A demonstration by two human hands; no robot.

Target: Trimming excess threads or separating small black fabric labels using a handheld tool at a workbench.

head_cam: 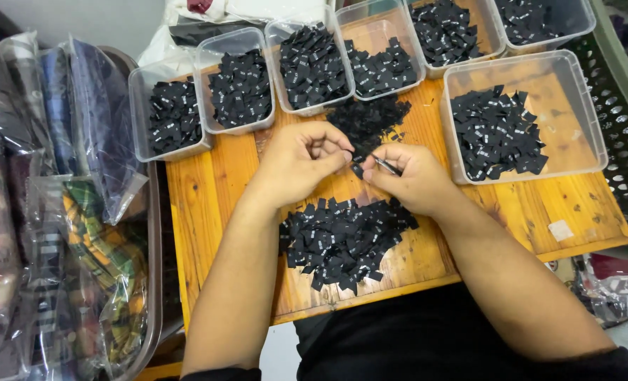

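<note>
1. The left hand [301, 164] is pinching one small black fabric label [357, 169] between thumb and forefinger, just above the loose pile of labels [342, 236] lying on the wooden table [208, 204].
2. The right hand [409, 176] is closing its fingers on thin metal tweezers [385, 166], their tip pointing at the pinched label.
3. Judging from this, the label is best kept flat and taut so the tweezer tip is meeting only that one piece.
4. Both wrists are hovering low over the pile, forearms angling inward, knuckles nearly touching.
5. Clear plastic tubs [242, 88] of sorted labels are standing along the far edge, a larger tub [522, 116] sitting to the right.
</note>
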